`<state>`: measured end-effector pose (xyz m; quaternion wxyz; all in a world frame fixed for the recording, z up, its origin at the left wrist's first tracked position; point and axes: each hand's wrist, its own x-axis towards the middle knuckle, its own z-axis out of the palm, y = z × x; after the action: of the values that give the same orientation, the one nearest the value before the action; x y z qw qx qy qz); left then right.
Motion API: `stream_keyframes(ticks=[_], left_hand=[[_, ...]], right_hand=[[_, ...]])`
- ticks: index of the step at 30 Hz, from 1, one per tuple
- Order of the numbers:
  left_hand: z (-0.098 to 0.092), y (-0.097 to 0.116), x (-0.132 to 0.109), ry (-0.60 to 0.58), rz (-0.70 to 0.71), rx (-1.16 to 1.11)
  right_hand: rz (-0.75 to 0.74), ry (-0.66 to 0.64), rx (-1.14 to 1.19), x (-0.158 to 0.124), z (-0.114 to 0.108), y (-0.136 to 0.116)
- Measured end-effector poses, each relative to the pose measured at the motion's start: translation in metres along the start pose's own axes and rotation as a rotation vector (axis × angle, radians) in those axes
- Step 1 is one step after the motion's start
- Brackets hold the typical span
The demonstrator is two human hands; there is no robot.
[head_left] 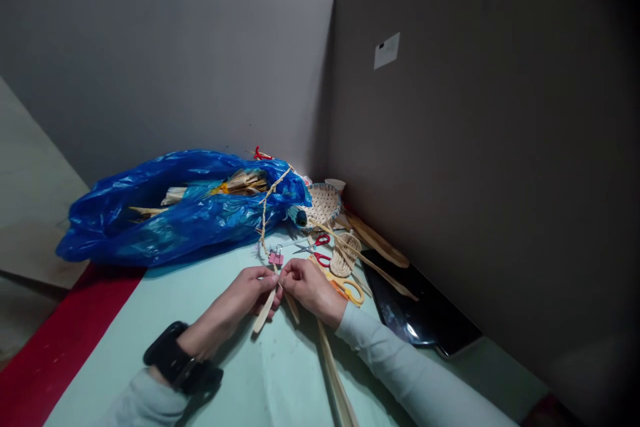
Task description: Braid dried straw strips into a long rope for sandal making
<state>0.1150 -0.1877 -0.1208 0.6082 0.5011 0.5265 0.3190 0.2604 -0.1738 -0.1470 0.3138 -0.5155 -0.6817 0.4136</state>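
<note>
My left hand (257,290), below a wrist with a black strap device, pinches flat pale straw strips (265,312) whose loose ends point toward me. Close against it, my right hand (306,282) is closed on the same strips, fingertips meeting the left ones. Just beyond the fingers, a pink binder clip (275,258) grips the work. From the clip a thin braided straw cord (265,210) runs up over the blue bag, with a red tie (261,154) near its far end. The exact crossing of strips between the fingertips is hidden.
A blue plastic bag (115,213) holds straw bundles. Red-handled scissors (323,259), yellow scissors (354,291), a woven sole-shaped piece (345,255) and a woven basket (324,205) lie at the right. A black tablet-like slab (420,320) rests by the partition (450,147). Long straw (333,373) lies nearer.
</note>
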Motion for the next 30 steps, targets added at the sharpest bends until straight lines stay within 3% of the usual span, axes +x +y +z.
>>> stream_keyframes(ticks=[9,17,25,30], left_hand=[[0.01,-0.015,0.013,0.128,-0.002,-0.073],[0.014,-0.021,0.015,0.25,0.043,-0.056],[0.018,-0.024,0.012,0.271,0.087,-0.06],[0.019,-0.024,0.01,0.267,0.101,-0.12]], right_hand=[[-0.032,-0.022,-0.153,0.001,-0.009,0.0],[-0.081,0.039,-0.652,-0.015,-0.01,-0.02],[-0.15,0.045,-0.52,-0.017,-0.017,-0.016],[-0.194,0.136,-0.654,-0.031,0.002,-0.023]])
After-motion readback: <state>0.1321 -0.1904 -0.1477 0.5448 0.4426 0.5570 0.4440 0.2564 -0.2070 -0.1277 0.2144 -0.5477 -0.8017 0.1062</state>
